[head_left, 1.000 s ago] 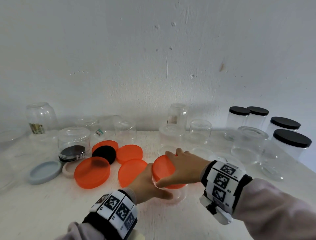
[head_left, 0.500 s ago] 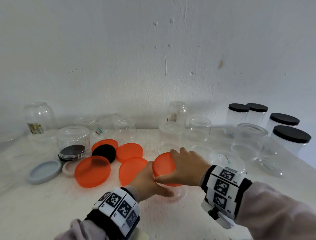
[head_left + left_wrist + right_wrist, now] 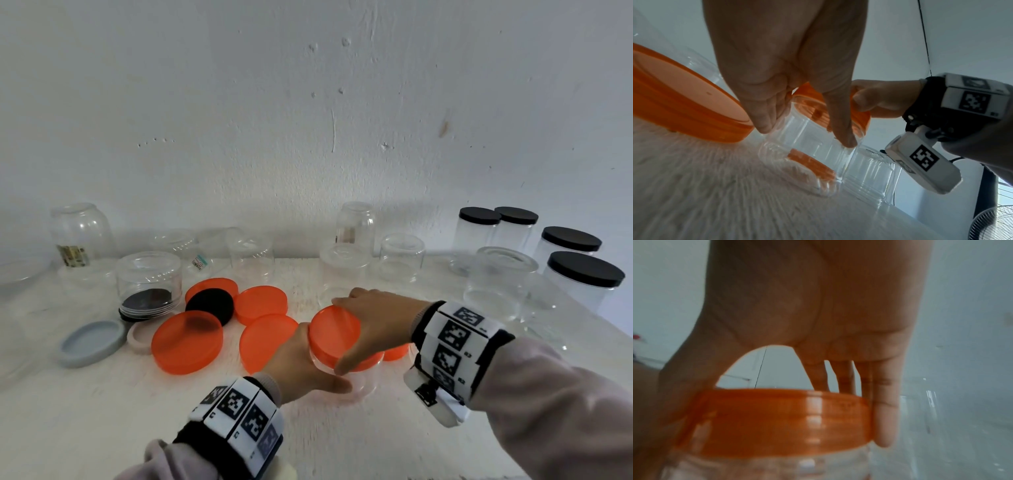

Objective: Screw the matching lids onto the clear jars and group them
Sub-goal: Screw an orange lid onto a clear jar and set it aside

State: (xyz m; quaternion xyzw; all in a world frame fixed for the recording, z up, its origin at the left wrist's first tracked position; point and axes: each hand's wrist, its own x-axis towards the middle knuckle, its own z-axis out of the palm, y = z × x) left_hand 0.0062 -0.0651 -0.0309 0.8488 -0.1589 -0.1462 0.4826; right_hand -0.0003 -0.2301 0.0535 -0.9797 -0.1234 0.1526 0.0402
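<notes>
A short clear jar (image 3: 356, 377) stands near the front middle of the white table (image 3: 342, 438), with an orange lid (image 3: 334, 330) on its mouth. My left hand (image 3: 305, 366) grips the jar's body (image 3: 818, 146) from the left, thumb in front. From above, my right hand (image 3: 373, 322) holds the lid's rim (image 3: 777, 418), thumb on the near side and fingers on the far side. Several loose orange lids (image 3: 186, 342) and a black lid (image 3: 209, 305) lie to the left. Four jars with black lids (image 3: 582, 270) stand grouped at the back right.
Several lidless clear jars (image 3: 400, 257) stand upside down along the wall. One inverted jar (image 3: 149, 284) covers a stack of dark lids. A grey lid (image 3: 90, 342) and a beige lid (image 3: 140, 337) lie at the left. Another orange lid (image 3: 395, 353) lies under my right wrist.
My right hand has turned on the lid, its fingers shifting across the rim. The left hand stays on the jar, which has not moved on the table.
</notes>
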